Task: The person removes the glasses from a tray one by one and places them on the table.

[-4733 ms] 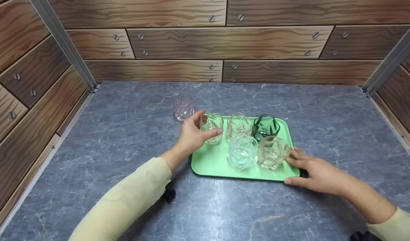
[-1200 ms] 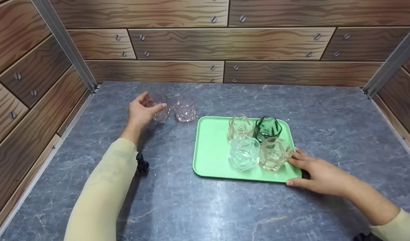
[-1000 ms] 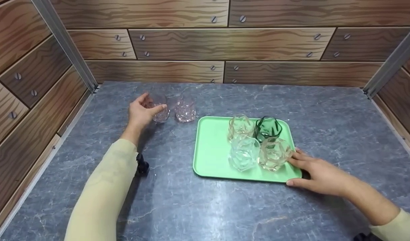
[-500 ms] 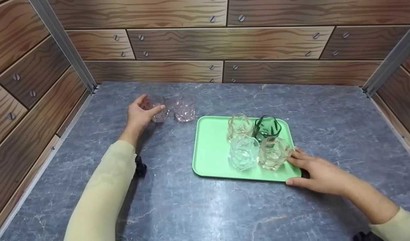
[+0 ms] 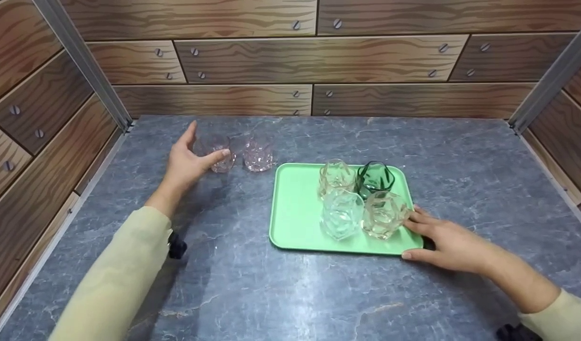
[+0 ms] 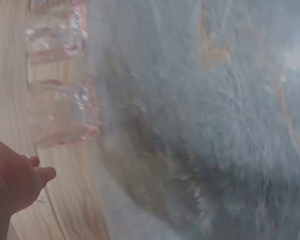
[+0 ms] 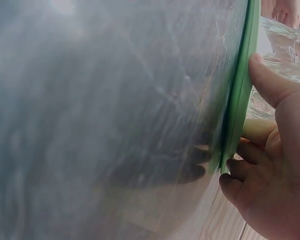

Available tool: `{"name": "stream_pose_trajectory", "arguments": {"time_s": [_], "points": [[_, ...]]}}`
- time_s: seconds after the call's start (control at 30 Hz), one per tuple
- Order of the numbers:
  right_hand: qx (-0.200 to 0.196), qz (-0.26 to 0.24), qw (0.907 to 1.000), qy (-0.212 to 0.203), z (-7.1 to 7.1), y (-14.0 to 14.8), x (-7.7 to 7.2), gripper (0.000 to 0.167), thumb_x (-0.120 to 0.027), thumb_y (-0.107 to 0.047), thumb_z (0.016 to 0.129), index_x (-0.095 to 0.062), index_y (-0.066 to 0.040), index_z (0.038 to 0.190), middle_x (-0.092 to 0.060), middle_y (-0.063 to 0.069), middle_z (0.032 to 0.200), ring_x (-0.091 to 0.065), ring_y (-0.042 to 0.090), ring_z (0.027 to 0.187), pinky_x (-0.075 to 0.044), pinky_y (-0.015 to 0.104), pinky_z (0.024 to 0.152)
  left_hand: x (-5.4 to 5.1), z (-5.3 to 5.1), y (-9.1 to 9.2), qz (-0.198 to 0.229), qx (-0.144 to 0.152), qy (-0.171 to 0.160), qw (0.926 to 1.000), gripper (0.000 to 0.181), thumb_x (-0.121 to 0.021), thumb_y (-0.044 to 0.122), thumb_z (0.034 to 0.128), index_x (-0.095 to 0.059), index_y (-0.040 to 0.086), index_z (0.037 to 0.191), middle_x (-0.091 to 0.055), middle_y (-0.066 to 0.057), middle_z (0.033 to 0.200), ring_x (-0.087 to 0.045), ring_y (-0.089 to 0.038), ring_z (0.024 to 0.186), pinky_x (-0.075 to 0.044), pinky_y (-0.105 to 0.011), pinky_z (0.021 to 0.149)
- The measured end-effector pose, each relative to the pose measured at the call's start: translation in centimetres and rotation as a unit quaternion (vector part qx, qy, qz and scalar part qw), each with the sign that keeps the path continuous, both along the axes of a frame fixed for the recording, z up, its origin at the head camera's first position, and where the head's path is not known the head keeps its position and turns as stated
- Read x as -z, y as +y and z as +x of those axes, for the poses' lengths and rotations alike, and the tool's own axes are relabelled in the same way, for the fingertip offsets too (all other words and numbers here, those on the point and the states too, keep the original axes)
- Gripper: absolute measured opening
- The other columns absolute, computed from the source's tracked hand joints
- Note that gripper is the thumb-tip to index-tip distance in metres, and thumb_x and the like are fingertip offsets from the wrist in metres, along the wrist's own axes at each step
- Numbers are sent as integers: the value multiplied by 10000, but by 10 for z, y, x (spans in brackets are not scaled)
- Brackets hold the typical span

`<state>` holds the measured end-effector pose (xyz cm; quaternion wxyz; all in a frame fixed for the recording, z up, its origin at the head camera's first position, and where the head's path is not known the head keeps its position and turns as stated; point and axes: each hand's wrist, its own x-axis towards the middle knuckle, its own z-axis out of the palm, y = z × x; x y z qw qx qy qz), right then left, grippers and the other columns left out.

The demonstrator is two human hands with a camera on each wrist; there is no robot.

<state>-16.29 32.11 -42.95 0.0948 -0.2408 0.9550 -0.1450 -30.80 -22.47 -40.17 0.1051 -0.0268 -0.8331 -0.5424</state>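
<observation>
Two pale pink drinking glasses (image 5: 222, 160) stand side by side on the back left of the table. My left hand (image 5: 184, 158) is spread beside the left one, thumb and fingers apart; the left wrist view shows a gap between the hand (image 6: 17, 175) and the nearer glass (image 6: 65, 114). My right hand (image 5: 449, 244) holds the front right corner of a green tray (image 5: 295, 208), thumb on its front edge and fingers at its right side. On the tray stand a dark green glass (image 5: 376, 179), a bluish clear glass (image 5: 342, 215) and two yellowish clear glasses (image 5: 384, 216).
The grey marbled tabletop (image 5: 252, 284) is bounded by wood-patterned walls (image 5: 243, 59) at the back and sides. Metal posts (image 5: 84, 71) rise at the back corners. The glasses on the tray stand close together on its right part.
Over several seconds my left hand carried a glass from the tray's left side to beside the other pink glass. Since half a second ago it has let go and moved slightly left. My right hand stays put.
</observation>
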Motion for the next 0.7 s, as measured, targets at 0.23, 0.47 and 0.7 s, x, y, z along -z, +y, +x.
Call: {"name": "stream_pose_trajectory", "arguments": {"time_s": [0.23,0.47,0.7], "points": [[-40,-39,10000,10,0,0,-1,923,-659,-680,954,-533,46,1510,-393,299,1610,-313,548,1497,-325,733,1153,-24,32,25,64,431,325,9985,1117,-961,318,807,-293,86,1671,-309,-125,1714,-307,-234,1569,-242,-294,1277],[-23,-20,10000,-13,0,0,-1,930,-656,-687,950,-530,44,1512,-383,302,1612,-309,553,1495,-320,747,1145,-35,58,65,112,1110,491,9925,1128,-977,312,776,-314,110,1666,-372,-87,1688,-363,-180,1539,-266,-277,1263],[-28,-39,10000,0,1,0,-1,928,-650,-693,951,-533,36,1513,-386,295,1615,-307,550,1498,-321,749,1143,-31,78,102,-34,1704,299,9849,1152,-975,376,748,-320,149,1668,-374,-6,1687,-362,-145,1535,-278,-306,1260]]}}
